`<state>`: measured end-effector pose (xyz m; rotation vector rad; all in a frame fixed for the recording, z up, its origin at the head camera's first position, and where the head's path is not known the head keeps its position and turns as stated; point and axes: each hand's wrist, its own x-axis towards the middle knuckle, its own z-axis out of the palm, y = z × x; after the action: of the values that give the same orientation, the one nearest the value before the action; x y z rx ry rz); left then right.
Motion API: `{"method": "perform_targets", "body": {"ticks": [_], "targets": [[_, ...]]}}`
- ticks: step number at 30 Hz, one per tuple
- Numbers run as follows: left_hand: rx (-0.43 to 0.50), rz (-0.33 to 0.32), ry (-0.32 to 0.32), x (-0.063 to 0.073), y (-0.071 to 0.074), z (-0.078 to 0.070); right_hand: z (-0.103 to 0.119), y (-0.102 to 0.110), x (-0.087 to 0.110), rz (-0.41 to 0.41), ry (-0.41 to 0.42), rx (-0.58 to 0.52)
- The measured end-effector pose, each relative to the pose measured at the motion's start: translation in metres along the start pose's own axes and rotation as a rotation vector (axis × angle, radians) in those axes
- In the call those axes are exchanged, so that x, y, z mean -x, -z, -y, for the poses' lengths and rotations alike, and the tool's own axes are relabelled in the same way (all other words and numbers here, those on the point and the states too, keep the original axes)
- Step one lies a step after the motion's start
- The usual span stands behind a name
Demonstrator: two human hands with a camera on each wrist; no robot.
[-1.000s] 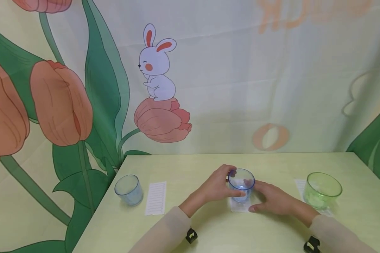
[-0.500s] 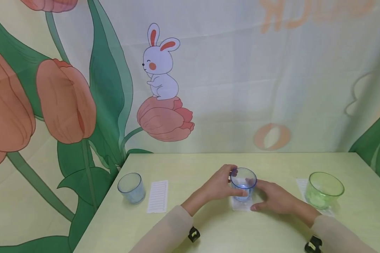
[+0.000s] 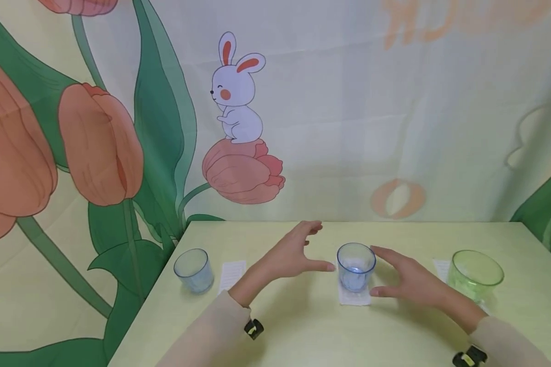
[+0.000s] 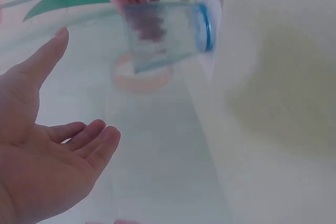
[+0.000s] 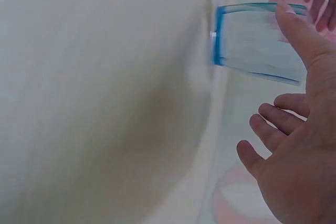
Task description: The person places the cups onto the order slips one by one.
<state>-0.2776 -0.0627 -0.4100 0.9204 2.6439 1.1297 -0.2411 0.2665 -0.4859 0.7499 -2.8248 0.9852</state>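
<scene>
A clear, blue-tinted, round tumbler, glass or hard plastic [image 3: 355,272], stands upright on a small white paper slip [image 3: 354,299] on the pale yellow tabletop [image 3: 326,331], lower right of centre in the head view. The left hand [image 3: 293,255], to its left, holds nothing, fingers spread and apart from it. The right hand [image 3: 415,279] has loosely spread fingers grasping nothing; whether a fingertip touches the wall is unclear. The tumbler should prove light, stiff, smooth enough to slip and perhaps breakable; grip opposite sides below the rim, squeezing gently.
</scene>
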Motion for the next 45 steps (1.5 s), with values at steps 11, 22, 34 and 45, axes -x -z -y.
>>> {"method": "perform_targets", "body": {"ticks": [11, 22, 34, 45], "targets": [[-0.052, -0.149, 0.040, 0.044, 0.078, 0.036, 0.035, 0.027, -0.015, -0.059, 0.059, 0.013], [-0.097, -0.226, 0.171, 0.092, 0.127, 0.085, 0.083, 0.019, -0.044, -0.050, 0.144, -0.008], [-0.031, -0.219, 0.258, 0.148, 0.167, 0.147, 0.134, -0.024, -0.076, -0.004, 0.203, -0.103], [0.035, -0.151, 0.256, 0.175, 0.170, 0.166, 0.149, -0.093, -0.115, 0.064, 0.153, -0.156]]}}
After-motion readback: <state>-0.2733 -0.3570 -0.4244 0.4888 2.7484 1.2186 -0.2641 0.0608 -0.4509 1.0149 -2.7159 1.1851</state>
